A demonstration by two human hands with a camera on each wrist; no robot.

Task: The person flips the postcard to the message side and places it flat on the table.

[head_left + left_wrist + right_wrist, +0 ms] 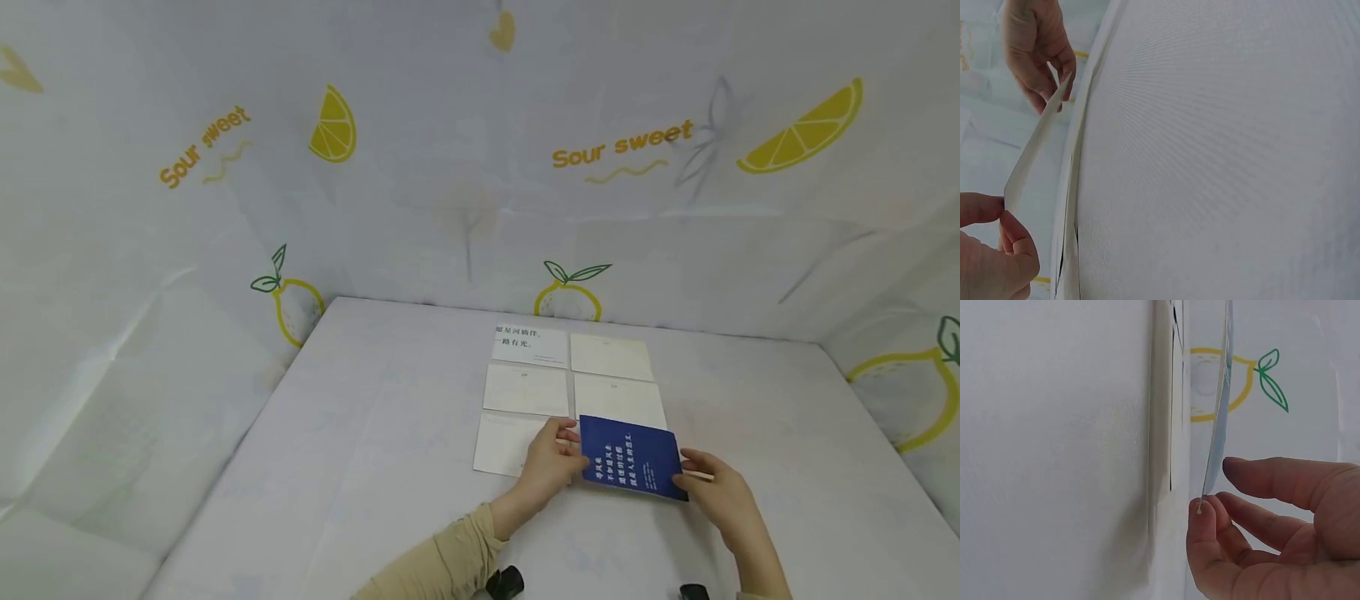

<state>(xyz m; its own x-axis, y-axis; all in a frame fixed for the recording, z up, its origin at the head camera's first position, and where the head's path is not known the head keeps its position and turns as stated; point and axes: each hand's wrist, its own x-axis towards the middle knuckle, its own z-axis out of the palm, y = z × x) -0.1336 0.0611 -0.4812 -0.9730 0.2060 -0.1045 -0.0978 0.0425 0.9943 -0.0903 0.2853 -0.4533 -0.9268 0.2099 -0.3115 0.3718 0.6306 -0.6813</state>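
A dark blue card (630, 457) with white writing is held slightly tilted above the table between both hands. My left hand (551, 458) pinches its left edge between thumb and fingers; the left wrist view has this left hand (994, 250) at the card's (1035, 144) near end. At the opposite edge, my right hand (723, 493) holds the card with the thumb on the front and fingers behind. From the right wrist view, the card (1219, 425) appears nearly edge-on, its corner at the right hand's (1272, 531) fingertips. It hides part of the layout beneath.
Pale cards lie in two columns behind the hands, among them a card with black writing (531, 346), a cream card (611, 357) and a white card (525, 389). The white table (360, 433) meets a lemon-printed backdrop (420, 208). Two black objects (506, 582) show at the bottom edge.
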